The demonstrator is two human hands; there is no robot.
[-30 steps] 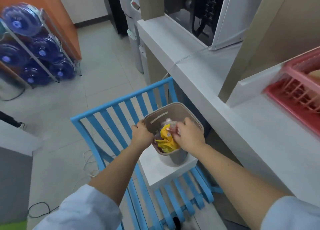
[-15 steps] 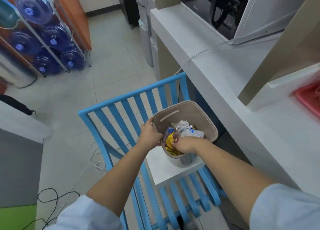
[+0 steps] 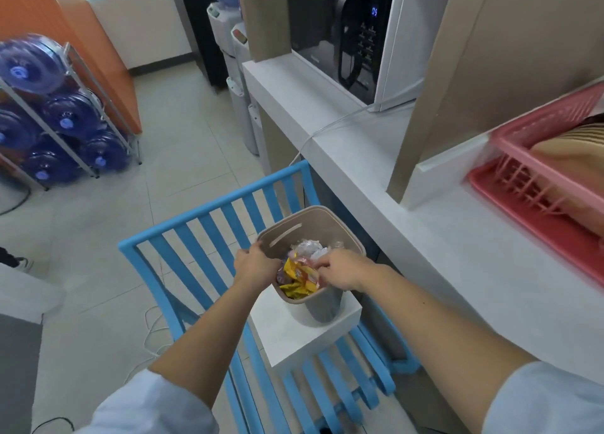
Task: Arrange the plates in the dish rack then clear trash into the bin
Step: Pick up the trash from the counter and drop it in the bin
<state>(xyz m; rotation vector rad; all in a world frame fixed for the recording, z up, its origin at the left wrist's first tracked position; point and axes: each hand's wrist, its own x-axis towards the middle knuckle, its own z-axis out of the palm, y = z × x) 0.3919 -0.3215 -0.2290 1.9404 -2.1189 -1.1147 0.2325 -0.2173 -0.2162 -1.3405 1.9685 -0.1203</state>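
Observation:
A beige bin [image 3: 330, 219] stands on a white block on a blue slatted chair, low in the middle of the head view. It holds crumpled trash [image 3: 299, 275]: yellow wrappers and clear plastic. My left hand [image 3: 256, 265] grips the bin's left rim. My right hand [image 3: 340, 270] is over the bin's right side, fingers pinched on the trash. A pink dish rack [image 3: 510, 146] sits on the white counter at the right, with tan plates [image 3: 568, 159] lying in it.
The white counter [image 3: 457, 237] runs along the right, with a microwave [image 3: 356, 34] on it and a cable trailing off the edge. The blue chair [image 3: 196, 227] stands against it. Water dispensers [image 3: 235, 74] stand behind; a rack of blue bottles [image 3: 55, 113] at left.
My right hand went deep into the bin and has come back up a little, still on the trash. My head lifted, bringing the dish rack and microwave into view.

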